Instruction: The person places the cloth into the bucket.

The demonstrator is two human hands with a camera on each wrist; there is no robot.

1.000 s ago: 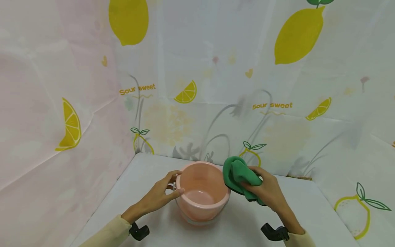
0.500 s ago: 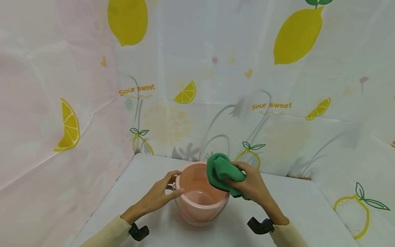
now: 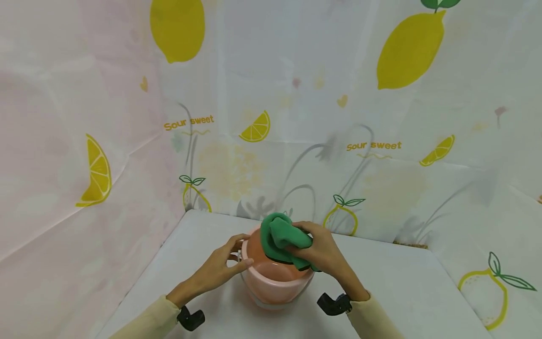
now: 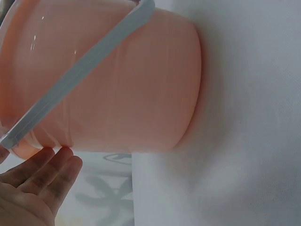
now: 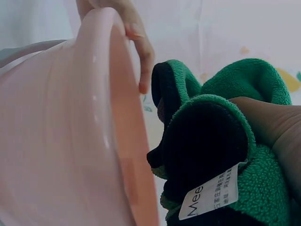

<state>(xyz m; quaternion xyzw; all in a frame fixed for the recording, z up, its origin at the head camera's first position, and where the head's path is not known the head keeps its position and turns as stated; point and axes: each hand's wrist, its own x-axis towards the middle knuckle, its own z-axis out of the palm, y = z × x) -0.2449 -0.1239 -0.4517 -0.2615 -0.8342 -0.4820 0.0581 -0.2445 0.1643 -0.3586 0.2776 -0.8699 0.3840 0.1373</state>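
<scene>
A pink plastic bucket (image 3: 275, 293) stands upright with its mouth facing up. My left hand (image 3: 220, 262) holds its left side at the rim, the thumb over the edge and the fingers against the outer wall. In the left wrist view, the fingertips (image 4: 66, 153) touch the wall below the rim, beside the grey carrying handle (image 4: 77, 77). My right hand (image 3: 322, 249) grips a bunched green towel (image 3: 281, 233) above the bucket's mouth, covering part of the opening. The right wrist view shows the towel's dark underside and a white label (image 5: 211, 193) near the bucket rim (image 5: 96, 84).
The bucket is on a white tabletop (image 3: 402, 282). Lemon-printed sheeting (image 3: 271, 179) rises behind the table and along its left and right sides. Black wrist cameras (image 3: 334, 304) are strapped on both wrists.
My right hand has carried the green towel leftward, from beside the bucket's right rim to over its opening. My left hand and the bucket have stayed in place.
</scene>
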